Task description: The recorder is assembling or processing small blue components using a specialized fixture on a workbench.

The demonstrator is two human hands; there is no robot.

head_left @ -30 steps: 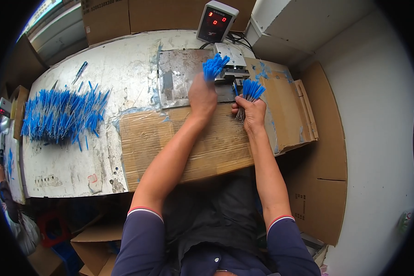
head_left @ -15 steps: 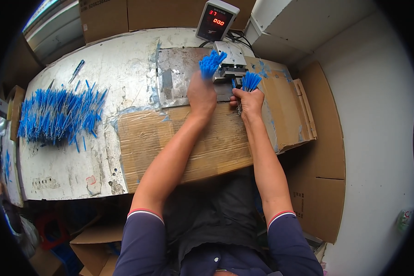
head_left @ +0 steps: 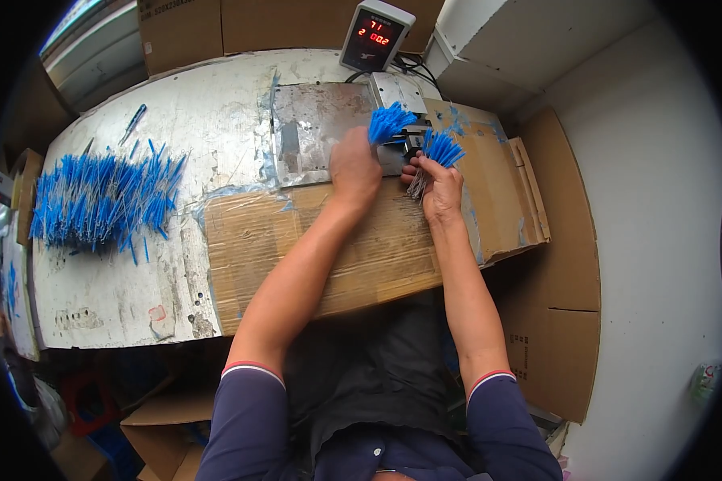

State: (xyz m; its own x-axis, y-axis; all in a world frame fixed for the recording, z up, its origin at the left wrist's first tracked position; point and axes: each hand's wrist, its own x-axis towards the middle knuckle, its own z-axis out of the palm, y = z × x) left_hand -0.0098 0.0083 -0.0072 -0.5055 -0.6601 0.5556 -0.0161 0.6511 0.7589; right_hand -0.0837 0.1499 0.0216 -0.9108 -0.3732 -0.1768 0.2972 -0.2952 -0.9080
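My left hand [head_left: 356, 170] is closed round a bundle of thin blue-sleeved wires [head_left: 389, 122], their blue ends fanning up to the right. Beside it, my right hand [head_left: 444, 191] grips a second bundle of blue-sleeved wires [head_left: 443, 149]; thin silvery ends hang out below its fingers. Both hands are close to the black block [head_left: 413, 145] of a small metal machine [head_left: 399, 91], which the left bundle partly covers. Whether a single wire touches the block cannot be made out.
A wide heap of blue-sleeved wires [head_left: 104, 200] lies on the worn white table [head_left: 136, 301] at left, with a pen-like tool [head_left: 134, 123] behind it. A display box with red digits [head_left: 376, 36] stands behind the machine. Flattened cardboard [head_left: 321, 268] covers the near table edge.
My left hand's bundle has shifted right and a little nearer me. My right hand has moved slightly, and the blue piece upright at the block no longer shows. The display's red digits have changed.
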